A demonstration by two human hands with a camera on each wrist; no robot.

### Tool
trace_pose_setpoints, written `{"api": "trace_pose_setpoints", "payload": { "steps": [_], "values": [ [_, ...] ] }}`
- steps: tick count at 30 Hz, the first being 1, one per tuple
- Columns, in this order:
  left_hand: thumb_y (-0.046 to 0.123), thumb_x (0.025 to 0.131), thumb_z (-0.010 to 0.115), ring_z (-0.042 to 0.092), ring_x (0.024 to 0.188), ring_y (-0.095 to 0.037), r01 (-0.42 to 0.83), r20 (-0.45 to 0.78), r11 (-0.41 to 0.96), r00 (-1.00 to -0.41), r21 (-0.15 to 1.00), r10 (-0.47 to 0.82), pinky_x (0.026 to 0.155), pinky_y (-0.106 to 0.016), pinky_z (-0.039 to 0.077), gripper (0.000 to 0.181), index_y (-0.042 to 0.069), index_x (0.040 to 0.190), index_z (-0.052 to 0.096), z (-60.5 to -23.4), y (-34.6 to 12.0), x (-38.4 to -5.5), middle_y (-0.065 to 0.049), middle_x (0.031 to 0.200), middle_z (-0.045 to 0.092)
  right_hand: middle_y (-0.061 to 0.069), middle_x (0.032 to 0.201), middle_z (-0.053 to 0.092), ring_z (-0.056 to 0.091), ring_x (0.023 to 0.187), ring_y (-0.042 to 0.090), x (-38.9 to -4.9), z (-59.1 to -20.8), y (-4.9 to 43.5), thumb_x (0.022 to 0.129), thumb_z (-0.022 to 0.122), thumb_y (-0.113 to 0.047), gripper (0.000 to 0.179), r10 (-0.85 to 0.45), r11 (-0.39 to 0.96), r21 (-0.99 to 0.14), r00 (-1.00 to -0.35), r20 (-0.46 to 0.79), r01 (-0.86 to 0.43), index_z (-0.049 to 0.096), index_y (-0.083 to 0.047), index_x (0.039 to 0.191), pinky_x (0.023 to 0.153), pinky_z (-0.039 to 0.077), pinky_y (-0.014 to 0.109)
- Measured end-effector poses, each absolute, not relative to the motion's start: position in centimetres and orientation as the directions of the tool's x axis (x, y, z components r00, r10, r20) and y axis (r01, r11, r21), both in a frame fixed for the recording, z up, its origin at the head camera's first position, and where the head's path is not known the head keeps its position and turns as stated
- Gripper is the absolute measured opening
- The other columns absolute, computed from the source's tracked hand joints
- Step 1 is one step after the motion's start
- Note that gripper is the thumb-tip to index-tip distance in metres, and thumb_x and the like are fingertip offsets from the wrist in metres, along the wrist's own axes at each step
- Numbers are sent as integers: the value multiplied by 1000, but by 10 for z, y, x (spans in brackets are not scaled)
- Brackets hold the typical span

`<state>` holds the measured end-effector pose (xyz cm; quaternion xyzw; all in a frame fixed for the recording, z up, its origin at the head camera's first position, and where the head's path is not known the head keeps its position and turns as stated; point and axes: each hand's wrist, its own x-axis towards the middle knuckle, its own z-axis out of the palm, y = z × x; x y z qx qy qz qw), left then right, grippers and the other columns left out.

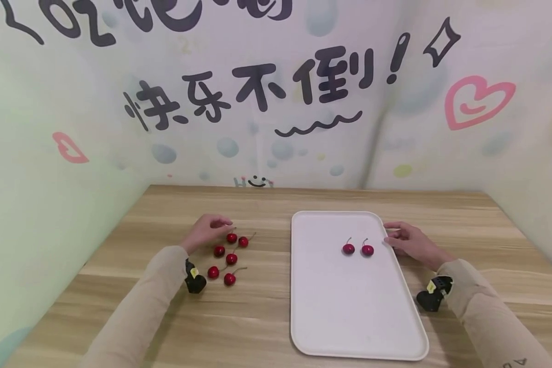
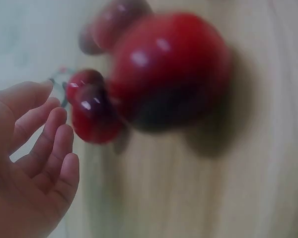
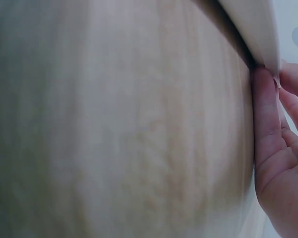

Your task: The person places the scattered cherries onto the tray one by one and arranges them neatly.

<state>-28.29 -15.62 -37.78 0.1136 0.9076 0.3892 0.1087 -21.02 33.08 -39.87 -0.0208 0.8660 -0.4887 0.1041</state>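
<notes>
My left hand (image 1: 208, 231) hovers at the far side of several red cherries (image 1: 231, 259) on the table, fingertips close to the stem of the farthest cherry (image 1: 231, 238). Its fingers are loosely bent, and in the left wrist view a gap shows between thumb and fingers; a large blurred cherry (image 2: 171, 69) fills the foreground there. On a white rectangular tray (image 1: 349, 312) sit two stemmed cherries (image 1: 367, 250), side by side toward its far right. My right hand (image 1: 410, 242) pinches the tray's right rim, with the thumb (image 3: 266, 106) low against it and the fingers over the edge.
The wood-grain table (image 1: 262, 327) ends at a printed wall cloth (image 1: 257, 153) with dark lettering. Black wrist cameras (image 1: 196, 280) hang under both sleeves, the left one close beside the cherries.
</notes>
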Motion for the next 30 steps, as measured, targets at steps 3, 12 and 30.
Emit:
{"api": "trace_pose_setpoints", "payload": {
  "steps": [3,12,30],
  "values": [
    [24,87,56,51,98,-25,115,-123,675,-948,729,293,84,-39,42,28,4,107,60,-384,-159,-284,-9,104,59,19,105,51,55,90,21,-211,-400,331,87,56,-23,58,-136,526,-848,-977,-164,69,30,4,131,76,48,29],
    [26,89,51,49,103,-28,119,-140,683,-940,721,312,89,-43,38,32,3,109,59,-387,-153,-282,-12,108,58,19,105,50,54,90,22,-211,-399,329,87,57,-24,59,-123,537,-840,-978,-167,76,30,3,132,77,48,31],
    [30,91,47,47,105,-26,-21,-255,670,-933,742,253,87,-40,39,37,7,119,53,-387,-148,-288,-12,117,52,20,107,50,54,91,21,-211,-399,330,87,57,-25,60,-125,532,-843,-978,-165,75,30,4,131,77,48,30]
  ]
}}
